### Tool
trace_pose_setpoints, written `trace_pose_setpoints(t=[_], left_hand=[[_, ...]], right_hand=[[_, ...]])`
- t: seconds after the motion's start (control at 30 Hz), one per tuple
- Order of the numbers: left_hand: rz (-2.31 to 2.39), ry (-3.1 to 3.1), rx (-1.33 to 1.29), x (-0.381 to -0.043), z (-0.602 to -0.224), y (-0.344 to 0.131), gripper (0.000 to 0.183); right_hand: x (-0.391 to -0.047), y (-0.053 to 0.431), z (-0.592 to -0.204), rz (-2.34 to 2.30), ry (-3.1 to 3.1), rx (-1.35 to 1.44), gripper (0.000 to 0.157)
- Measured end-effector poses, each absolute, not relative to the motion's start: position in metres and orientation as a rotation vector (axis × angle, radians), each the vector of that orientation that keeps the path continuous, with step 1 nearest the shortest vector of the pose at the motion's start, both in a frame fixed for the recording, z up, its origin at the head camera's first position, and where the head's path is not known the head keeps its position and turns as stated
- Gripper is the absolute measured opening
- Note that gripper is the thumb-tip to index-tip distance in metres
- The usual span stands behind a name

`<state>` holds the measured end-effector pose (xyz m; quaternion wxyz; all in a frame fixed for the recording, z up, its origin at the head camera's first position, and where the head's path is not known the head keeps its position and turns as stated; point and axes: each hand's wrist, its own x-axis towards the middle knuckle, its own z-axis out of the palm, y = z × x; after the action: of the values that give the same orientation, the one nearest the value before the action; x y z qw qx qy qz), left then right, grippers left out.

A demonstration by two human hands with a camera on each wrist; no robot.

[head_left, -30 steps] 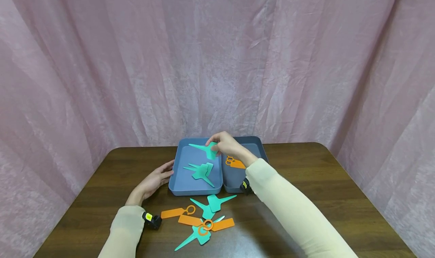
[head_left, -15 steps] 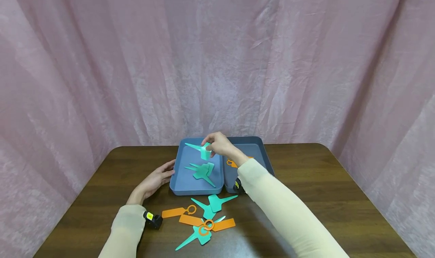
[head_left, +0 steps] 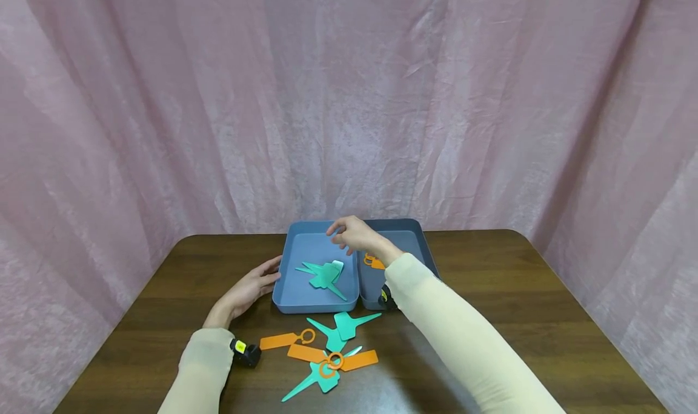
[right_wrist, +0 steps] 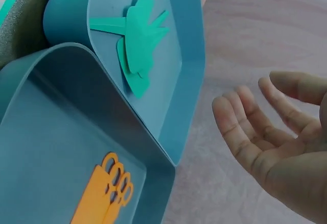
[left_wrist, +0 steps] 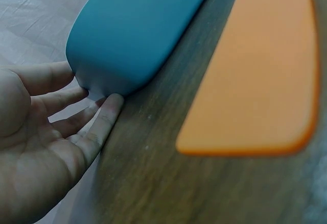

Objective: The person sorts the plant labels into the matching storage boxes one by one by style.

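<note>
My right hand (head_left: 354,233) hovers above the two trays with loosely bent fingers and nothing between them. Below it, several green plant tags (right_wrist: 140,43) with pointed stakes lie overlapped in the left blue tray (head_left: 315,307). Orange ring-ended tags (right_wrist: 94,198) sit stacked in the darker right tray (head_left: 406,235), partly hidden by my right forearm in the head view. My left hand (head_left: 248,290) rests its fingertips against the left tray's outer wall, as the left wrist view also shows.
In front of the trays, more green tags (head_left: 346,326) and orange tags (head_left: 278,341) lie scattered and partly overlapping on the wooden table (head_left: 540,305). A pink curtain (head_left: 349,99) hangs behind the table. The trays stand side by side.
My right hand moved slightly left holding a green tag, then let it go. That tag now lies on the green pile in the left tray. My left hand stayed put.
</note>
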<state>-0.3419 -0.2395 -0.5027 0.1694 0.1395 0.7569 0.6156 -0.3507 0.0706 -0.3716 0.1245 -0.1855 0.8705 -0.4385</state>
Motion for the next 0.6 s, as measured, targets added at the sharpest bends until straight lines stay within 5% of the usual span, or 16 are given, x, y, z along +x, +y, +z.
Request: trace_pose_setpoints(t=[0.6], left_hand=[[1.737,2.153,0.412,-0.345,-0.502,-0.241,0.061]], right_hand=[[-0.328,0.103,-0.347,-1.263,2.426,-0.777,0.022]])
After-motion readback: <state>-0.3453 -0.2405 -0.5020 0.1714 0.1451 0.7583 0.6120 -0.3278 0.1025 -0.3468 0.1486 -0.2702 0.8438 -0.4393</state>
